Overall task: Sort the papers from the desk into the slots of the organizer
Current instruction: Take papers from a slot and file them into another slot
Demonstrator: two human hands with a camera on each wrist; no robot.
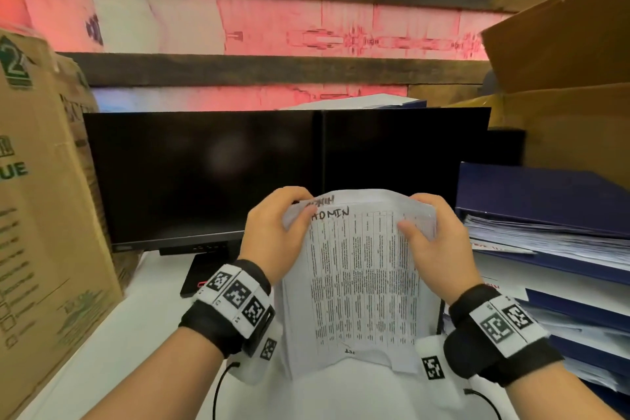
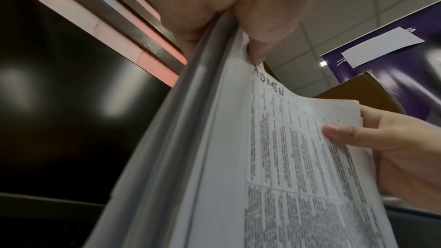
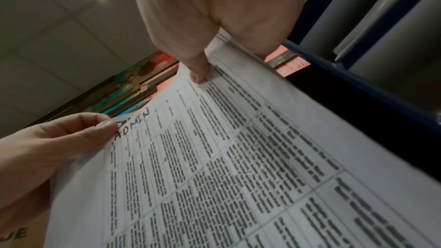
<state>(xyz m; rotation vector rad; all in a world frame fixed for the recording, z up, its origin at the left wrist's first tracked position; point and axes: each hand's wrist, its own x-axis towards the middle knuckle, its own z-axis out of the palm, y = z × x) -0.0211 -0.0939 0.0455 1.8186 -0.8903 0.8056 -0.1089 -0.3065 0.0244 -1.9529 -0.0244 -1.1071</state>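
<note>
Papers (image 1: 358, 280) marked "ADMIN" at the top, printed with a dense table, held upright above the white table (image 1: 143, 334), in front of the dark monitor (image 1: 211, 174). Gripped at the upper left corner by the left hand (image 1: 272, 232), thumb in front and fingers (image 2: 183, 16) curled behind; pinched at the upper right edge by the right hand (image 1: 433, 239), thumb pressed on the print. Just to the right, the blue organizer (image 1: 545, 194), slots stacked with sheets. Cardboard box (image 1: 44, 215) at far left.

Your white desk (image 1: 143, 327) carried the monitor (image 1: 218, 174), a cardboard box (image 1: 44, 215) at left, blue organizer (image 1: 545, 191) at rt.
</note>
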